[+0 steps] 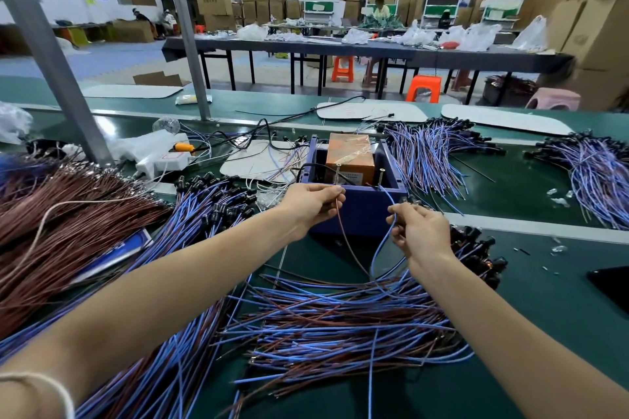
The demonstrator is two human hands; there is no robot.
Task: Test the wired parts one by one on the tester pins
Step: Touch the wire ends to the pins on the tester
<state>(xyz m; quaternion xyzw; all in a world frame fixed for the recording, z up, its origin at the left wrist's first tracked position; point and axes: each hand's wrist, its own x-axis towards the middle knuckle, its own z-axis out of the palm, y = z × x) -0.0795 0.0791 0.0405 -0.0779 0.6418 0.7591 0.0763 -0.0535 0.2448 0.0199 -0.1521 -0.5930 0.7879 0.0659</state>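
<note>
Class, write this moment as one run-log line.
left hand: pinches brown wire near left pin | right hand: pinches blue wire near right pin

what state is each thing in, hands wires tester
left hand: pinches brown wire
right hand: pinches blue wire
left pin: upright, brown wire end at it
right pin: upright, blue wire reaches toward it
tester box: open-topped
wire pile: loose on belt
</note>
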